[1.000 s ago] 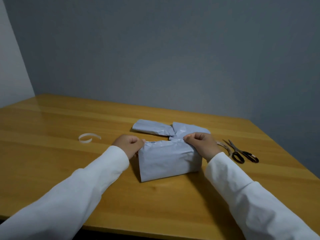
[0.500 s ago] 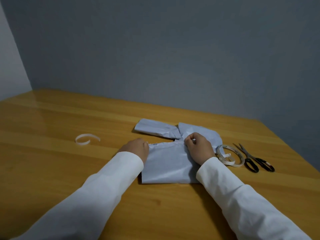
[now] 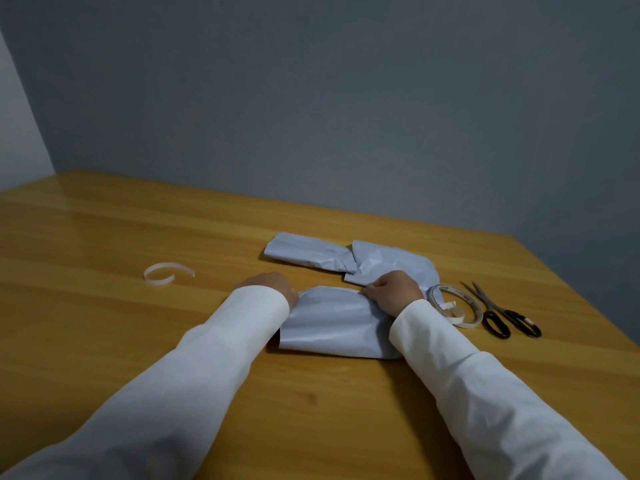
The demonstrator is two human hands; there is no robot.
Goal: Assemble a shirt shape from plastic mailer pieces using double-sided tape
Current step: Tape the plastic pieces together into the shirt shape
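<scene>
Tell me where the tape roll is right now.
In the head view the tape roll lies flat on the table, just right of the right hand, with the scissors on its far side.

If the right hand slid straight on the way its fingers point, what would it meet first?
The right hand points left and slightly away, so it would likely meet the folded sleeve piece first; depth is uncertain.

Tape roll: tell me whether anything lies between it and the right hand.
Nothing visible does. The tape roll lies on the table just right of the right hand, which grips the mailer body piece; the scissors lie beyond the roll.
</scene>
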